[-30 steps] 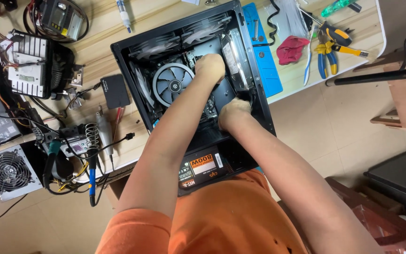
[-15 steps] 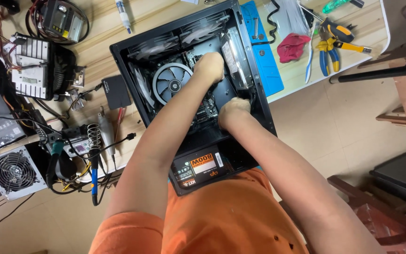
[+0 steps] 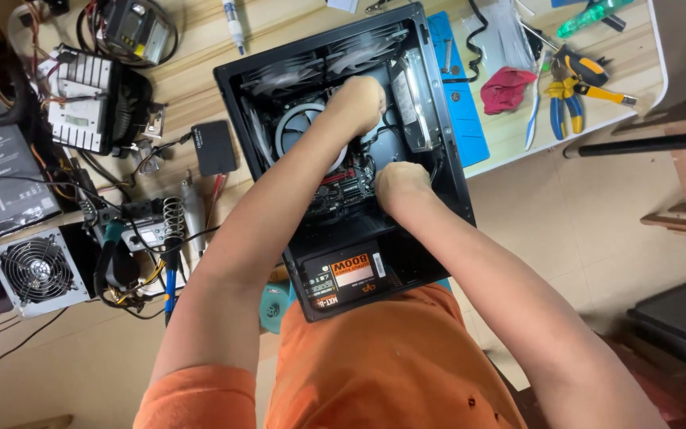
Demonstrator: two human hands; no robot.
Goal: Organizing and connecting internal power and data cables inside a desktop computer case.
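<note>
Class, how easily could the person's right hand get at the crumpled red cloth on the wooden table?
Probably yes. The right hand is inside the open black computer case, and the crumpled red cloth lies beyond its wall, past the blue mat, with nothing covering it.

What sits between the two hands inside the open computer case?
In the head view, motherboard parts with red trim lie between the left hand and the right hand, beside the round cooler fan.

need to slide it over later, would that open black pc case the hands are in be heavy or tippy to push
The black PC case probably pushes heavy: a power supply, fans and boards fill it. It lies flat on its broad side, so tipping seems unlikely. Its near end overhangs the table edge, so it might drop if pushed that way.
</note>
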